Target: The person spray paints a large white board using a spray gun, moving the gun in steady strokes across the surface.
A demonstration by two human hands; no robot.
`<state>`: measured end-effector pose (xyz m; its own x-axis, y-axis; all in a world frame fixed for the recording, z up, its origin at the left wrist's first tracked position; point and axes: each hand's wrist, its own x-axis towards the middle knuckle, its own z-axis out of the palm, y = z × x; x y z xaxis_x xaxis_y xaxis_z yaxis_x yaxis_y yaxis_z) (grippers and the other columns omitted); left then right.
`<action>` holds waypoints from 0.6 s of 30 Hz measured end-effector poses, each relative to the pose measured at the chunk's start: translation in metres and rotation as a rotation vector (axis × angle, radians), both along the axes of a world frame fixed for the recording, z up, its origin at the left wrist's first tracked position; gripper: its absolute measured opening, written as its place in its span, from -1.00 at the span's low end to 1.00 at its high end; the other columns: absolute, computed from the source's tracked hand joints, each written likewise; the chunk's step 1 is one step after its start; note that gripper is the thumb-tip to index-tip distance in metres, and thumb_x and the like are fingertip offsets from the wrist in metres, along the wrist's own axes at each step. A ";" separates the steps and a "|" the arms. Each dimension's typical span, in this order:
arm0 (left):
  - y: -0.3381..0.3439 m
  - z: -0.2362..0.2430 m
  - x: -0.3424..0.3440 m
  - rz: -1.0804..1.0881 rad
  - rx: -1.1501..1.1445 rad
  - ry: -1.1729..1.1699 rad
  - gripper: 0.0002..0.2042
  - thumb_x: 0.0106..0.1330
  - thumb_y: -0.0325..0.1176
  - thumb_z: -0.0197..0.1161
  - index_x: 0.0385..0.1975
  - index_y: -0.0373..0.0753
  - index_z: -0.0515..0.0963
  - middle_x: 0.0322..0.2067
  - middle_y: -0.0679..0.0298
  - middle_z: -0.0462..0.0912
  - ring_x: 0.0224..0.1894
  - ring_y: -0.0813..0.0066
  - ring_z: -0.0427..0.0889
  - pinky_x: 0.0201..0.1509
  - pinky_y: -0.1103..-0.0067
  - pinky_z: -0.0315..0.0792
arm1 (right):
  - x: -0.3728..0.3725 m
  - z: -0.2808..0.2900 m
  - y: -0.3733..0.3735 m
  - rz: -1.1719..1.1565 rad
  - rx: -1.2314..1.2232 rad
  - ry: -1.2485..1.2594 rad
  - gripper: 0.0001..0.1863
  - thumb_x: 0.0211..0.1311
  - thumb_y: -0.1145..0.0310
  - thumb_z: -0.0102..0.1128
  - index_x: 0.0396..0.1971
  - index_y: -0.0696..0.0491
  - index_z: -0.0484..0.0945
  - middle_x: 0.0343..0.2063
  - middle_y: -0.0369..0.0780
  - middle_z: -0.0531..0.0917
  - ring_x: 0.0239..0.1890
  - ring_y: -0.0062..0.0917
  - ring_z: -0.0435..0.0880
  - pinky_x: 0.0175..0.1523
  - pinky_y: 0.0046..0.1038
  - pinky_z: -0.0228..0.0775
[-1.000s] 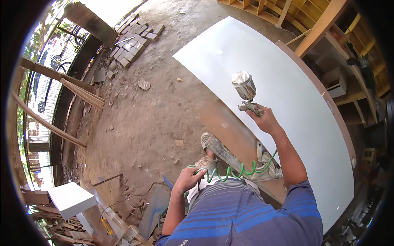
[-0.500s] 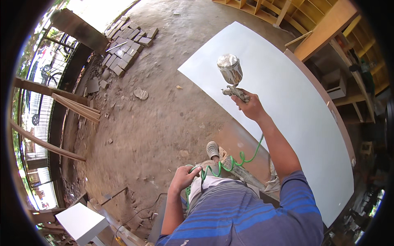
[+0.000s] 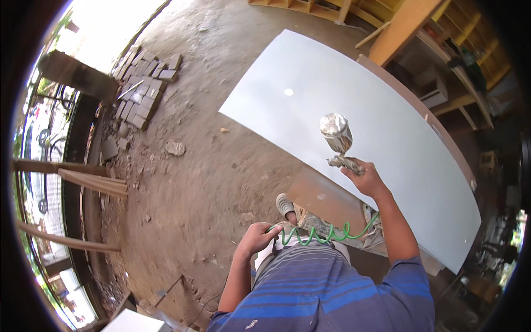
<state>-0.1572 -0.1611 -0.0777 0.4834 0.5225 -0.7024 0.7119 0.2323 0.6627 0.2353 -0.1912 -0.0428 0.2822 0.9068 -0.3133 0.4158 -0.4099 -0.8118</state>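
My right hand [image 3: 365, 178] is wrapped round the handle of a spray gun [image 3: 345, 163], a metal tool with a paint-smeared silver cup [image 3: 336, 133] on top. It hovers over a large white panel [image 3: 287, 72]. From below the gun a green coiled air hose [image 3: 315, 237] runs across my waist to my left hand [image 3: 259, 238]. The fingers of that hand are closed on the hose's other end, with the thumb on top. The gun's trigger is mostly hidden by my fingers.
A brown board [image 3: 315, 195] lies beneath the panel's near edge, beside my shoe [image 3: 285, 205]. Stacked paving bricks [image 3: 141, 91] stand on the dirt floor at the far left. Wooden shelving [image 3: 475, 39] is at the upper right. A white board [image 3: 135, 322] sits at the lower left.
The spray gun and my right hand have moved right and nearer to me over the panel. My view has shifted, so the bricks and panel appear further left. My left hand still grips the hose.
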 end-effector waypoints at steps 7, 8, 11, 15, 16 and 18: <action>0.032 -0.001 0.028 -0.257 -0.017 -0.018 -0.53 0.42 0.05 0.30 -0.32 -0.34 0.76 -0.49 0.10 0.73 -0.39 0.43 0.66 -0.19 0.42 0.53 | -0.009 -0.008 -0.116 -0.401 0.029 0.165 -0.53 0.41 0.22 0.38 0.22 0.12 0.61 -0.30 -0.29 0.75 -0.34 -0.68 0.68 -0.12 -0.52 0.56; 0.037 0.001 0.033 -0.288 -0.021 -0.015 -0.53 0.41 0.06 0.31 -0.33 -0.34 0.76 -0.50 0.10 0.72 -0.40 0.44 0.64 -0.20 0.42 0.52 | -0.018 -0.012 -0.130 -0.474 0.085 0.189 -0.52 0.41 0.22 0.38 0.22 0.12 0.60 -0.27 -0.28 0.76 -0.30 -0.66 0.69 -0.07 -0.51 0.57; 0.046 -0.004 0.042 -0.405 0.044 0.063 -0.49 0.40 0.10 0.31 -0.34 -0.36 0.76 -0.55 0.15 0.66 -0.43 0.52 0.57 -0.25 0.43 0.51 | -0.044 -0.024 -0.158 -0.625 0.220 0.151 -0.51 0.40 0.23 0.39 0.23 0.14 0.59 -0.12 -0.21 0.79 -0.09 -0.56 0.71 0.12 -0.43 0.56; 0.054 -0.014 0.047 -0.506 0.113 0.017 -0.51 0.41 0.06 0.28 -0.37 -0.36 0.75 -0.55 0.05 0.67 -0.46 0.40 0.63 -0.26 0.38 0.52 | -0.073 -0.025 -0.161 -0.717 0.162 0.139 -0.53 0.41 0.18 0.37 0.22 0.08 0.61 0.00 -0.12 0.76 0.04 -0.47 0.71 0.18 -0.40 0.52; 0.054 -0.016 0.048 -0.523 0.130 0.012 -0.52 0.40 0.05 0.28 -0.37 -0.35 0.75 -0.54 0.00 0.68 -0.47 0.35 0.64 -0.26 0.35 0.52 | -0.077 -0.018 -0.161 -0.679 0.284 -0.003 -0.52 0.41 0.17 0.36 0.22 0.06 0.60 0.01 -0.10 0.76 0.05 -0.45 0.72 0.16 -0.40 0.54; 0.054 -0.037 0.038 -0.585 0.136 0.020 -0.54 0.40 0.04 0.28 -0.34 -0.34 0.75 -0.54 0.03 0.69 -0.46 0.34 0.67 -0.25 0.35 0.53 | -0.083 -0.011 -0.165 -0.639 0.424 -0.121 -0.52 0.42 0.15 0.35 0.23 0.05 0.59 0.03 -0.08 0.74 0.07 -0.40 0.73 0.15 -0.39 0.55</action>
<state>-0.1192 -0.1070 -0.1143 0.7051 0.2598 -0.6598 0.7087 -0.2879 0.6440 0.1520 -0.3565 -0.0537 0.8009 0.5920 0.0901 0.2986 -0.2645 -0.9170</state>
